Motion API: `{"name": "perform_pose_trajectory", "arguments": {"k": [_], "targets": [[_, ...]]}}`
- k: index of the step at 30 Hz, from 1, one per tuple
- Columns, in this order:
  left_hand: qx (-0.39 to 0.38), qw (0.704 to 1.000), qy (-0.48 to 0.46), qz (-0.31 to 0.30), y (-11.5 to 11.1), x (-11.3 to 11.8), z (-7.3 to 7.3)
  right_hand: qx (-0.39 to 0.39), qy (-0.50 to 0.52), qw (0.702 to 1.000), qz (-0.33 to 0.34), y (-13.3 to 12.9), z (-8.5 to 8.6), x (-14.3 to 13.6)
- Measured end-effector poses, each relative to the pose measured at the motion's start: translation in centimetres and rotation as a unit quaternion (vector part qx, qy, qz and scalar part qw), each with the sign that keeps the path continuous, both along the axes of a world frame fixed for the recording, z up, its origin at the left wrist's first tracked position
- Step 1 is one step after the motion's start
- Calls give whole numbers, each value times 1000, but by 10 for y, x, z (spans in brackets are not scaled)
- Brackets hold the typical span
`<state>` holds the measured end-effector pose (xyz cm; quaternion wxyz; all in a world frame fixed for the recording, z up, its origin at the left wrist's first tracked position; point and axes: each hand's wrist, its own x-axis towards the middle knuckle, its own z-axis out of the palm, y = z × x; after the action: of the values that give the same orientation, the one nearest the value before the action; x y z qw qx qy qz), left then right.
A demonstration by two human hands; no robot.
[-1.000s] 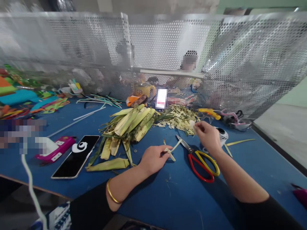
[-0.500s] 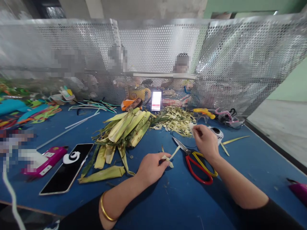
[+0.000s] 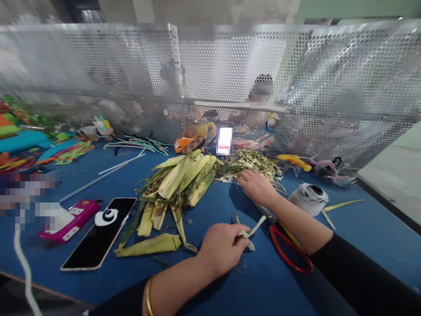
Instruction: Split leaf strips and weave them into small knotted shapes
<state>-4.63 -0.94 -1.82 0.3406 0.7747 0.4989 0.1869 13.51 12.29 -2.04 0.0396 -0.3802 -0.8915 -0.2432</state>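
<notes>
My left hand (image 3: 222, 248) is closed in a pinch around a small, pale corn husk piece (image 3: 251, 245), with a thin strip sticking out to the upper right. My right hand (image 3: 256, 186), palm down, reaches to the near edge of a heap of shredded husk (image 3: 253, 160); its fingers stretch forward and their undersides are hidden. Beneath my right forearm lie scissors with red and yellow handles (image 3: 289, 252), partly covered. Larger corn husks (image 3: 184, 175) are piled left of my right hand, and one loose husk (image 3: 149, 245) lies nearer me.
A ball of white string (image 3: 309, 198) stands right of my right forearm. On the left are a phone (image 3: 95, 245) and a magenta power strip (image 3: 74, 219). A yellow glue gun (image 3: 294, 161) lies behind, before a perforated metal screen (image 3: 226, 66), with people beyond it.
My right hand has moved left and forward to the shredded heap; the white bit in its fingers no longer shows. My left hand still pinches the husk piece. The view has shifted slightly.
</notes>
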Motion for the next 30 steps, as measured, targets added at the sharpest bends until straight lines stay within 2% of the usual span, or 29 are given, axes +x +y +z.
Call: {"name": "perform_pose_trajectory", "arguments": {"k": [2,3,6,12,16,18,20,22,25,27,29,30], "targets": [[-2,1000,5,-4,0,0,0,-32,-37,998,45,10,-2,-4],[-2,1000,9,-6,1,0,-1,-45,-46,997,42,16,-3,-3],[-2,1000,15,-8,1,-1,-1,-59,-26,997,-51,30,1,10],[-5,1000,15,-8,1,-1,1,-4,57,968,-246,43,8,38],[-11,1000,12,-3,1,-2,1,27,115,938,-327,41,8,39],[-12,1000,8,-1,1,-2,0,50,155,924,-346,38,9,37],[-11,1000,6,-2,1,-2,0,73,194,922,-327,34,10,34],[-8,1000,6,-3,1,-2,0,68,207,942,-255,27,10,27],[-10,1000,6,-6,1,-1,0,-20,173,981,-84,16,5,4],[-12,1000,3,-5,2,-1,0,-90,137,986,22,10,-2,-14],[-12,1000,-1,-1,2,-2,-1,-136,112,981,77,9,-9,-29],[-13,1000,-1,1,3,-2,0,-148,103,981,78,10,-11,-32]]}}
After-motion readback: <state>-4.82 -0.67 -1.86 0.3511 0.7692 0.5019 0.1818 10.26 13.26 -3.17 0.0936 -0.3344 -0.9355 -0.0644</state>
